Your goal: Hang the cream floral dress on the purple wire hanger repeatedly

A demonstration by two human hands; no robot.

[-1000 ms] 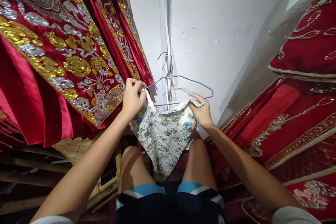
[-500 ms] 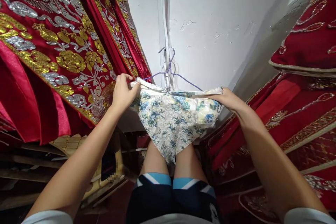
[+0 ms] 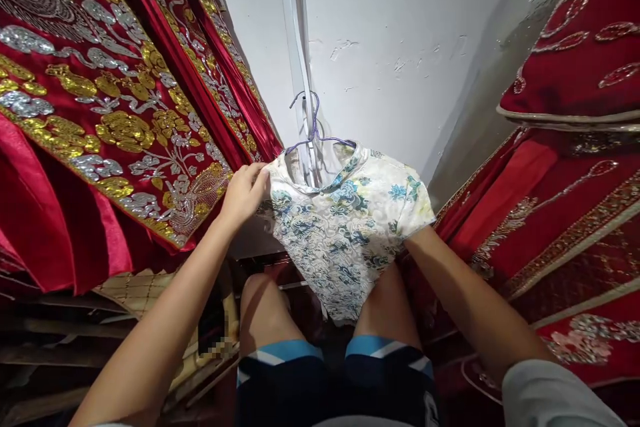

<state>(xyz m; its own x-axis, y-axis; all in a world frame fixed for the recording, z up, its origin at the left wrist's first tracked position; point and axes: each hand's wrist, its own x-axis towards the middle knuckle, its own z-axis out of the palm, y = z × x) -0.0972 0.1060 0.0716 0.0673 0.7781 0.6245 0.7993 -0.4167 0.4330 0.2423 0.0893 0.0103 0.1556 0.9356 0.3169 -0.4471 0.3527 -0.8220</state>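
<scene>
A white short-sleeved top (image 3: 345, 233) with a blue and yellow floral pattern hangs on a thin purple wire hanger (image 3: 317, 121). The hanger's hook stands above the neckline, and its arms run into the shoulders. At the left shoulder, my left hand (image 3: 245, 195) pinches the fabric between thumb and fingers. My right forearm (image 3: 467, 287) reaches up to the sleeve on the right, where the cloth covers the right hand; its fingers are hidden.
Red garments with gold and silver sequins (image 3: 133, 127) hang at left. More red embroidered garments (image 3: 555, 193) line the right side. Behind is a white wall (image 3: 395, 33) with a pale vertical strip (image 3: 295, 20). A yellowish chair (image 3: 233, 307) stands low at left.
The top's neckline has opened over the hanger, and its right shoulder and sleeve now spread out. My right hand has gone out of sight under the sleeve. My knees have moved apart.
</scene>
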